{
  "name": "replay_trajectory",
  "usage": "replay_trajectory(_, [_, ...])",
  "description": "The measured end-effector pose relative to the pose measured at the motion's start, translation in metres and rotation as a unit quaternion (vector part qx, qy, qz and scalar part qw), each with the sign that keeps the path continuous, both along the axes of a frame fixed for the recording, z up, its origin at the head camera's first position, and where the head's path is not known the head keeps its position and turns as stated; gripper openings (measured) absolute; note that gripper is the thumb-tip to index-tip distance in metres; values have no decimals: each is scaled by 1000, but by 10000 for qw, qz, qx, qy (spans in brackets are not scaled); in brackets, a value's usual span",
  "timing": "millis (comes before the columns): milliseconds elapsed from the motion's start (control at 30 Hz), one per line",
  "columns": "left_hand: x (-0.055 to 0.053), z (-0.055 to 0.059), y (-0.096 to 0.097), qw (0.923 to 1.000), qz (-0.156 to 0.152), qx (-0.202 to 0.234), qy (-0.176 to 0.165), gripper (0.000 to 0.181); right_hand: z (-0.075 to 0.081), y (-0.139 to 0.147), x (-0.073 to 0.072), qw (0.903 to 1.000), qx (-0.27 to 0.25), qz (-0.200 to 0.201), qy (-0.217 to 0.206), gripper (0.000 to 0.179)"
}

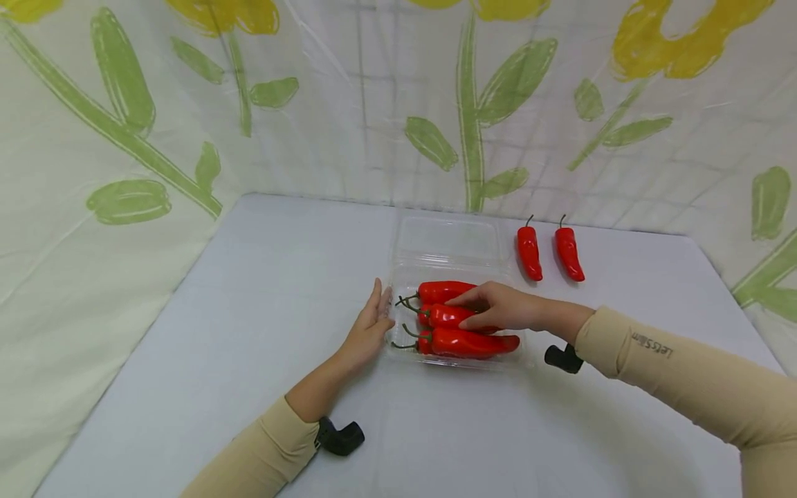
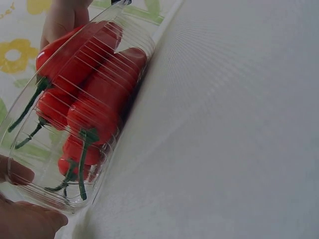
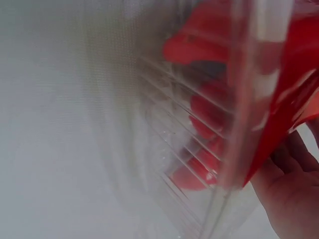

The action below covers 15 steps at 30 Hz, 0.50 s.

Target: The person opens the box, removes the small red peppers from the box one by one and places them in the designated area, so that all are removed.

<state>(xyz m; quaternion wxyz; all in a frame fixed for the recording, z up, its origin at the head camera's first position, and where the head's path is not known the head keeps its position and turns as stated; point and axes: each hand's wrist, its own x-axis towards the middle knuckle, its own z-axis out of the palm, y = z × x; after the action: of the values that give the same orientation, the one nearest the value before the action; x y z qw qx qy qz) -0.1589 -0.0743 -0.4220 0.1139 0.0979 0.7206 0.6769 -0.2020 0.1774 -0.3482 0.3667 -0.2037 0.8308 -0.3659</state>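
Boxed peppers (image 1: 445,317) sideways, stems (image 2: 83,169) left

Clear plastic container (image 1: 406,277): base upright, walls ribbed; lid (image 1: 450,238) open, extending toward the far edge of the table (image 1: 280,277). Left hand (image 1: 366,333) touches the left end. Red peppers (image 1: 467,344): glossy, elongated, stacked lengthwise in the base, green stems toward the table's left edge. Middle pepper (image 1: 445,317): gripped by right hand (image 1: 512,306).
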Motion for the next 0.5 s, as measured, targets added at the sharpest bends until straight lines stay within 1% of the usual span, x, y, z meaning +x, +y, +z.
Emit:
replay_trajectory(100, [0, -1, -1, 10000, -1, -26, 25, 74, -3, 0, -1, 9999, -18, 57, 156, 49])
replay_trajectory(300, [1, -2, -2, 10000, 74, 33, 5, 73, -8, -2, -4, 9969, -101, 323, 708, 53])
replay_trajectory(367, [1, -2, -2, 10000, 35, 67, 14, 73, -9, -3, -5, 9963, -119, 348, 777, 54])
replay_trajectory(500, [0, -2, -1, 10000, -17, 53, -1, 73, -7, -4, -6, 9964, -94, 360, 762, 57])
